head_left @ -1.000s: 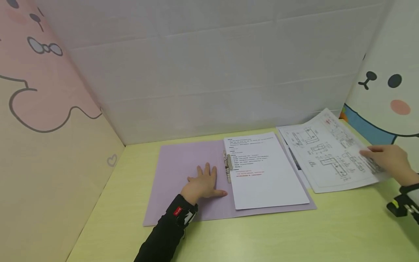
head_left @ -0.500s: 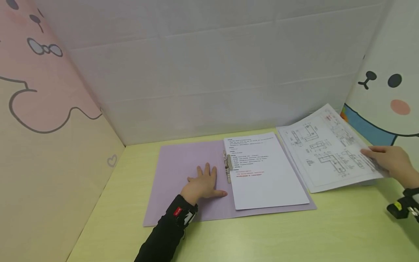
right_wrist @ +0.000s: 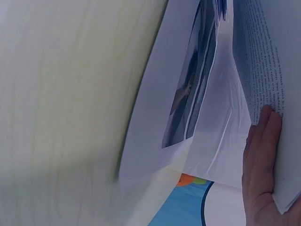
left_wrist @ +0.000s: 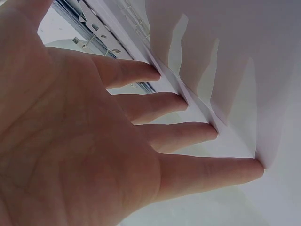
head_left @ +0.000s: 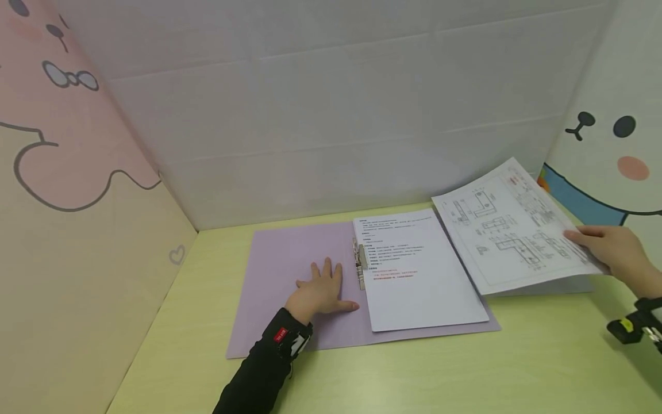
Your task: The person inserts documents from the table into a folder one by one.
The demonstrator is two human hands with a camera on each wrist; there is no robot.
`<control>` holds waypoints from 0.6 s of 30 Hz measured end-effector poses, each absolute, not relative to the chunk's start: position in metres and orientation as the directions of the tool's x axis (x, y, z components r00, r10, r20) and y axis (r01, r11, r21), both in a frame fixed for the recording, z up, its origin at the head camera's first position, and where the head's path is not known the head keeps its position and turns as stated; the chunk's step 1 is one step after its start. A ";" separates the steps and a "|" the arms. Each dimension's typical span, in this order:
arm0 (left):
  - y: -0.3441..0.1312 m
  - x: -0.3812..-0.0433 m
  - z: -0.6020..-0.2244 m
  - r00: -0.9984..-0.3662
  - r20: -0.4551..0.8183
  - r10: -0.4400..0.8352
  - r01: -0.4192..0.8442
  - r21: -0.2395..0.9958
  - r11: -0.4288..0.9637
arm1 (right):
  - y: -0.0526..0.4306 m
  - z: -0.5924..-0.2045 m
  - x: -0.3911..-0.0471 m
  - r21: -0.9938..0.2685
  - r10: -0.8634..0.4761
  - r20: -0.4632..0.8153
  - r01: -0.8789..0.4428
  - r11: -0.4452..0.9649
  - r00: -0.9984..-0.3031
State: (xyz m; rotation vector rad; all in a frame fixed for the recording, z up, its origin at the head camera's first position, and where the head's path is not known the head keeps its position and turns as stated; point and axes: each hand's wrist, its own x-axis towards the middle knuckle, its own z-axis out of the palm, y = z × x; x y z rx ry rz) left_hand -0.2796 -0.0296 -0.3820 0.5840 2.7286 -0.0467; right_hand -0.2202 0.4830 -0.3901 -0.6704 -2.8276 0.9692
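Note:
A light-purple ring folder point(head_left: 292, 247) lies spread on the table, its metal ring clasp point(head_left: 360, 264) near the middle. On its right half rests a stack of white printed pages point(head_left: 429, 293) with some red lines. My left hand point(head_left: 318, 290) rests on the left cover, fingers spread; its palm fills much of the left wrist view point(left_wrist: 94, 136). To the folder's right, my right hand point(head_left: 612, 253) pinches the right edge of drawing sheets point(head_left: 491, 224), thumb on top and fingers underneath. Their printed underside shows in the right wrist view. They are raised at a tilt, their left edge overlapping the stack's edge.
Beneath the raised sheets lies another sheet point(right_wrist: 150, 113) with a dark picture on it. The yellow-green table point(head_left: 403, 374) meets a white back panel point(head_left: 331, 126). Cartoon-printed panels stand at the left point(head_left: 88, 241) and right point(head_left: 620, 161).
My right hand has shifted the drawing sheets left and a little up, their left edge swinging over beside the stack. My left hand and the folder have stayed put.

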 end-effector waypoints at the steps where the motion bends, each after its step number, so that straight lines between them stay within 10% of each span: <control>1: -0.030 -0.280 -0.382 -0.854 -0.343 0.391 0.403 0.039 0.915 | 0.482 -0.389 -0.220 -0.607 0.423 -0.063 0.371 0.703 -0.904; 18: -0.029 -0.280 -0.384 -0.856 -0.334 0.395 0.403 0.047 0.914 | 0.457 -0.388 -0.228 -0.654 0.322 -0.128 0.324 0.683 -0.938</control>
